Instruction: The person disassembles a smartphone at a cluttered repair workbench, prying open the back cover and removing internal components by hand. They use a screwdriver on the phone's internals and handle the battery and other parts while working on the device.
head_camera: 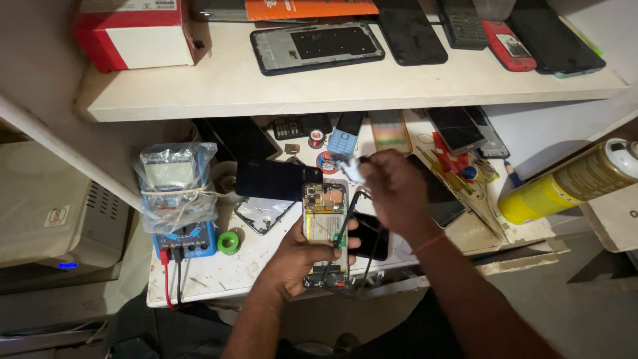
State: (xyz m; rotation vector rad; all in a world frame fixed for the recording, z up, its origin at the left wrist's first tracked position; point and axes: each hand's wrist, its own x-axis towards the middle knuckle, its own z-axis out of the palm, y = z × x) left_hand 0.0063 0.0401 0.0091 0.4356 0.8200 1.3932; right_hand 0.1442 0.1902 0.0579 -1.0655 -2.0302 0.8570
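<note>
My left hand (pixel 302 256) grips an opened phone (pixel 325 219) with its back cover off, so the battery and circuit board show. The phone stands upright over the front edge of the white workbench (pixel 219 269). My right hand (pixel 392 193) hovers just above and to the right of the phone's top. Its fingers pinch a small pale piece (pixel 349 167) together with a thin dark tool; what the piece is I cannot make out. A dark phone back cover (pixel 276 179) lies just left of the phone's top.
A blue multimeter (pixel 178 199) wrapped in plastic, with red and black leads, stands at the bench's left. A green tape roll (pixel 228 242) lies beside it. Several phones and parts litter the bench and the upper shelf (pixel 199 93). A yellow spray can (pixel 568 183) lies at right.
</note>
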